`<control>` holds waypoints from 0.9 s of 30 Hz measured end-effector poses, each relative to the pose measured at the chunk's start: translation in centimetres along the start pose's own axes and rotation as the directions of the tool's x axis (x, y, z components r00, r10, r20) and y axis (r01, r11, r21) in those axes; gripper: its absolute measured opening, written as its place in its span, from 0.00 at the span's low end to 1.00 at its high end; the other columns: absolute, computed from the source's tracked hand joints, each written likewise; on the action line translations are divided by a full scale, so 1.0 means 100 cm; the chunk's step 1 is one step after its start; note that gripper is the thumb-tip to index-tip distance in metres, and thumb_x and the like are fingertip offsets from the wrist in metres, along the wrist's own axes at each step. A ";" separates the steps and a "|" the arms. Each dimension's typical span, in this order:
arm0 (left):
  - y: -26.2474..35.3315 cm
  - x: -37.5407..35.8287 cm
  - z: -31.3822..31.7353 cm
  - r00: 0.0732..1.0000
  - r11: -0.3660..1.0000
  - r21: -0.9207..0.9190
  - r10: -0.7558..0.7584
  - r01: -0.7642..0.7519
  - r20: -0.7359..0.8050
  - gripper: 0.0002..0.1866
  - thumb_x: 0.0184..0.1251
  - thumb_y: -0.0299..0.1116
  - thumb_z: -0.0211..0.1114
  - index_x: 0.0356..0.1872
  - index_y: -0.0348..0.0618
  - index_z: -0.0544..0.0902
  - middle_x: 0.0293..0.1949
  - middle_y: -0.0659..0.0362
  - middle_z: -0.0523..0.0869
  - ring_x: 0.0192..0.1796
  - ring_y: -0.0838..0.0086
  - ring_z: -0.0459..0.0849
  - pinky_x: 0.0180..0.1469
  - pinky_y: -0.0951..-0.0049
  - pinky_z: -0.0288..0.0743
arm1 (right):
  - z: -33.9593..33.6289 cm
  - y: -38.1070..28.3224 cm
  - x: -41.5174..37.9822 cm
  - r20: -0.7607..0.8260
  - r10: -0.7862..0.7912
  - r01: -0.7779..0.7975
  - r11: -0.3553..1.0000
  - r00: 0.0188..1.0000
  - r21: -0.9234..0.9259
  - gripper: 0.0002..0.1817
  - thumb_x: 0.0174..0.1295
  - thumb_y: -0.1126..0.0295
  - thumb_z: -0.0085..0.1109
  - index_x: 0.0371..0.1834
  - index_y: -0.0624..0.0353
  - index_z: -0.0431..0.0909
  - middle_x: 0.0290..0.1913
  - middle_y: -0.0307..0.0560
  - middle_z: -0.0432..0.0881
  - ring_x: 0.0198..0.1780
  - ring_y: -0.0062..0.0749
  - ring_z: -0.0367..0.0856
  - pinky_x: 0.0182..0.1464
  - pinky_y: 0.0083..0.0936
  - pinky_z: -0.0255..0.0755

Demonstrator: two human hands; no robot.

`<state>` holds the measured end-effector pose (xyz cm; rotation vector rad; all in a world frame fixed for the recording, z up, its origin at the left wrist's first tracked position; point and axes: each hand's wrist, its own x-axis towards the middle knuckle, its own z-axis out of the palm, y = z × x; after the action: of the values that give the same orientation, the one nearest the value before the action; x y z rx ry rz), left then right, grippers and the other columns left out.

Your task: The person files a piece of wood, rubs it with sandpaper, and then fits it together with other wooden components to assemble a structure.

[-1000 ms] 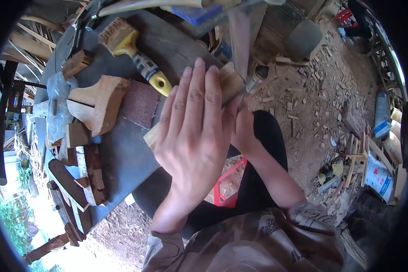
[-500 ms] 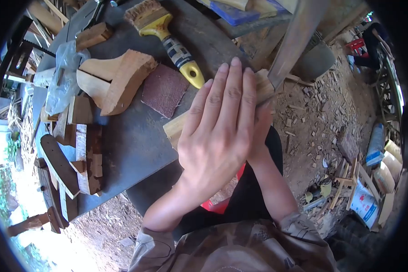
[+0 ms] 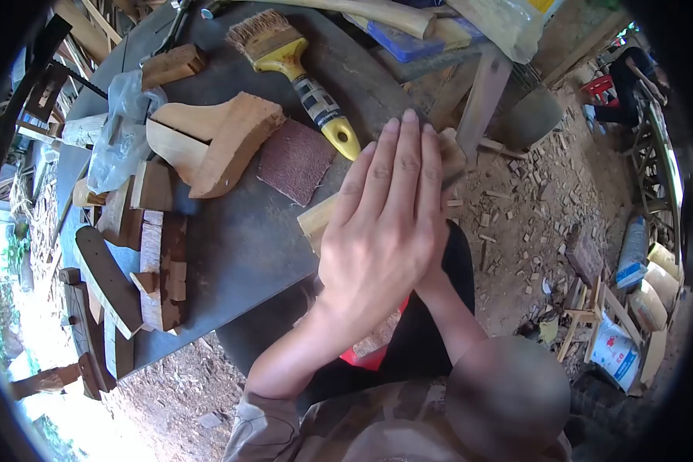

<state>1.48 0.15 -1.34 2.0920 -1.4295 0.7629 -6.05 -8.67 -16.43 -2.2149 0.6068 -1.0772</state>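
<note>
My left hand (image 3: pixel 381 231) lies flat over a piece of pale wood (image 3: pixel 316 221), its fingers stretched out side by side and pointing away from me. The wood shows at both sides of the hand, one end over the table and the other beyond the fingers. My right hand (image 3: pixel 437 258) is beneath the left; only a sliver by the wrist shows, and its fingers are hidden. Just left of the fingertips are a yellow-handled paintbrush (image 3: pixel 304 77) and a square of brown sandpaper (image 3: pixel 294 162). A shaped wooden piece (image 3: pixel 227 142) rests beside the sandpaper.
The dark table (image 3: pixel 239 254) carries wood offcuts (image 3: pixel 162 269) on its left, with a clear plastic bag (image 3: pixel 115 138) behind them. Wood chips (image 3: pixel 531 208) litter the floor at right. A person (image 3: pixel 631 81) is in the far right background. A blurred round patch covers the lower right.
The view has shifted, so the table and its things sit slightly farther right. My hands remain stacked on the wood. A blurred round patch has appeared over my right sleeve.
</note>
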 end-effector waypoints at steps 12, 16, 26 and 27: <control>0.000 0.001 -0.003 0.999 0.999 -0.032 -0.010 0.011 0.031 0.26 0.72 0.40 0.77 0.68 0.40 0.89 0.70 0.54 0.91 0.72 0.63 0.90 0.74 0.62 0.83 | -0.017 0.001 0.030 0.073 -0.021 0.026 0.998 0.997 -0.057 0.21 0.87 0.67 0.49 0.73 0.73 0.66 0.57 0.69 0.85 0.59 0.66 0.87 0.57 0.48 0.79; 0.002 0.004 -0.008 0.999 0.999 -0.024 -0.026 0.027 0.046 0.26 0.72 0.40 0.77 0.68 0.40 0.89 0.69 0.54 0.92 0.71 0.63 0.90 0.74 0.62 0.83 | 0.004 -0.002 -0.003 -0.025 0.014 -0.015 0.998 1.000 -0.060 0.22 0.88 0.67 0.49 0.74 0.73 0.65 0.59 0.69 0.85 0.61 0.66 0.87 0.59 0.47 0.80; -0.001 0.000 -0.005 0.998 1.000 -0.018 0.022 -0.021 0.067 0.26 0.76 0.38 0.69 0.69 0.33 0.86 0.73 0.47 0.87 0.76 0.60 0.86 0.79 0.61 0.77 | 0.001 -0.001 -0.012 -0.004 0.019 -0.019 0.996 1.000 -0.088 0.26 0.89 0.65 0.48 0.79 0.74 0.63 0.65 0.70 0.85 0.67 0.64 0.87 0.63 0.45 0.81; -0.002 0.002 -0.005 0.998 0.999 -0.022 0.024 -0.023 0.055 0.27 0.75 0.37 0.69 0.70 0.33 0.86 0.73 0.46 0.87 0.76 0.60 0.86 0.79 0.61 0.77 | -0.005 0.004 -0.005 0.042 -0.001 0.005 0.993 0.999 -0.115 0.26 0.89 0.65 0.47 0.79 0.74 0.62 0.65 0.70 0.85 0.67 0.64 0.87 0.64 0.45 0.81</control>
<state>1.69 0.41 -0.85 2.0979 -1.4875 0.7009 -6.80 -8.75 -16.72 -2.3314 0.6623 -1.0179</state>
